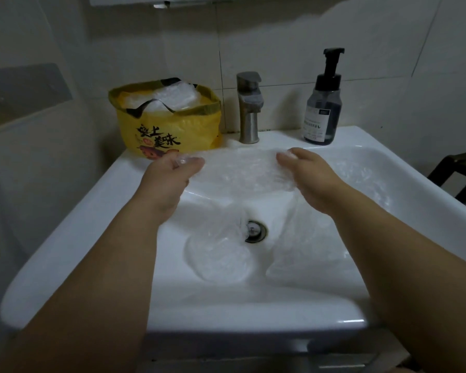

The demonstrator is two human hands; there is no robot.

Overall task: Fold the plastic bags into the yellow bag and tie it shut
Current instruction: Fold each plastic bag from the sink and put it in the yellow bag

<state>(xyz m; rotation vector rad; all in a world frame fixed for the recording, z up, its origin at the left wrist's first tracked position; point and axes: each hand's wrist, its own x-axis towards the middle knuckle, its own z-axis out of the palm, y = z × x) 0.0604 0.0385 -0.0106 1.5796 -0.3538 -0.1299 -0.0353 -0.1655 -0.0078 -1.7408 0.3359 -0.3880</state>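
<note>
While we stretch clear plastic bag (240, 168) flat over sink (54, 251) for folding, left hand (172, 172) pinches one end, right hand (306, 175) pinches other; yellow bag (172, 127) open behind.

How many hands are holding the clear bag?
2. The left hand grips its left end and the right hand its right end, stretching the clear bag above the sink. Neither is hidden.

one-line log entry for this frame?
left hand: pinches clear bag | right hand: pinches clear bag | yellow bag: open, untied
</note>
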